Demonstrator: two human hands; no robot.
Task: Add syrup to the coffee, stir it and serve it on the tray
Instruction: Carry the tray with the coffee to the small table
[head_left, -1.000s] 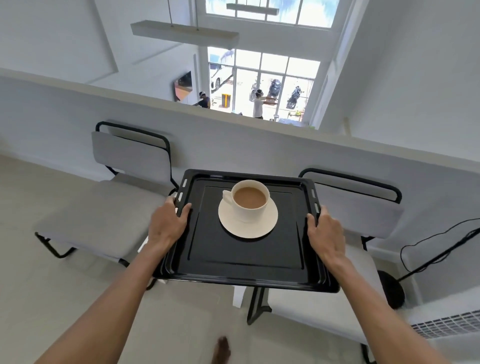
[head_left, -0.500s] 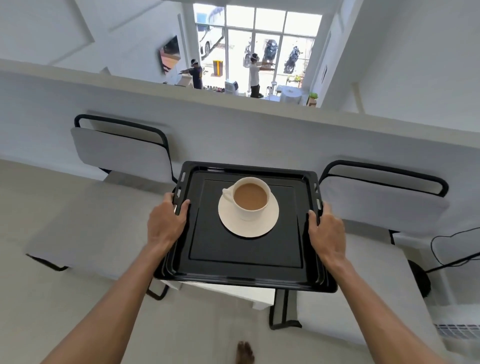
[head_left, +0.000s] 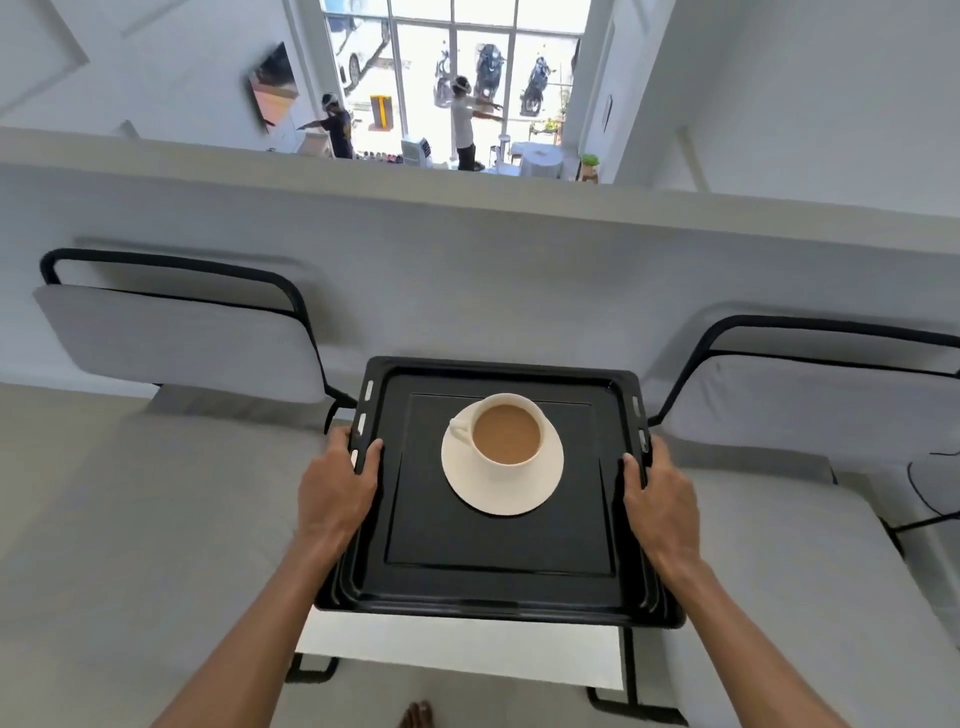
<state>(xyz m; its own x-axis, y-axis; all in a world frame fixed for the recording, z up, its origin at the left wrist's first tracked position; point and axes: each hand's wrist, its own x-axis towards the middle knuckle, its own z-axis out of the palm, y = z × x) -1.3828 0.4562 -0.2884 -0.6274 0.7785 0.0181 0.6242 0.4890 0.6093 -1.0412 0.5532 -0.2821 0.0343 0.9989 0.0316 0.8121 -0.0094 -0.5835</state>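
A black metal tray (head_left: 498, 582) is held level in front of me, above a small white table (head_left: 457, 654). My left hand (head_left: 335, 493) grips its left rim and my right hand (head_left: 660, 504) grips its right rim. On the far half of the tray stands a white cup (head_left: 506, 434) full of light-brown coffee, upright on a white saucer (head_left: 504, 486), its handle pointing left. No syrup or spoon is in view.
Two grey cushioned chairs with black frames flank the small table, one at the left (head_left: 171, 343) and one at the right (head_left: 810, 405). A low white wall (head_left: 467, 249) runs behind them. A black cable (head_left: 924, 493) trails at the right. My foot (head_left: 415, 716) shows below.
I have stepped closer to the chairs and the small white table, which now shows under the tray's near edge. My grip on the tray and the cup's place on it are unchanged.
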